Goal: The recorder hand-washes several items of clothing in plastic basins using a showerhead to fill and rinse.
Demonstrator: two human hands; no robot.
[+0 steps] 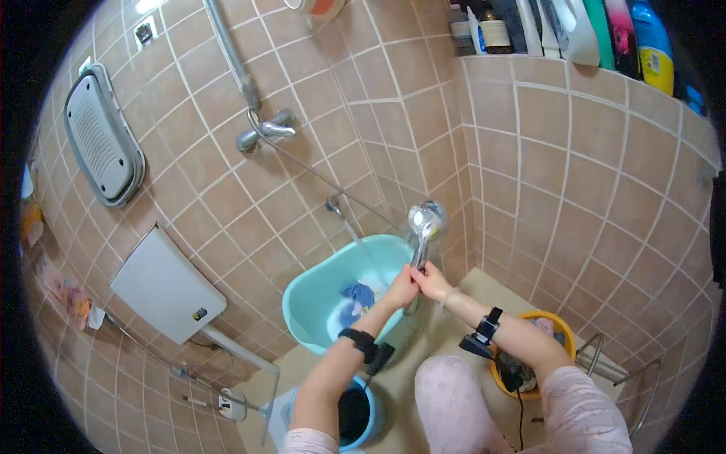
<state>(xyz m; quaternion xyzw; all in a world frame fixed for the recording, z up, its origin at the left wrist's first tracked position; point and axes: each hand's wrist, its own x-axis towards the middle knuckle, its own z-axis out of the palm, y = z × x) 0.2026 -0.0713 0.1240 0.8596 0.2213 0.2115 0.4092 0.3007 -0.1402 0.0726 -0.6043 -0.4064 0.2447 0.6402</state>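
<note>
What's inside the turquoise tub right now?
Blue cloth lies in the tub, with something whitish beside it; cloth or suds, I can't tell. The left forearm crosses the tub's near right part, hiding whatever lies behind it.

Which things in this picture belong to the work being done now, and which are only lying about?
Seem part of the work:
shower head, held
metal hose
turquoise tub
blue cloth inside it

Seem only lying about:
bottles at upper right
blue bucket, untouched
yellow basin, untouched
</note>
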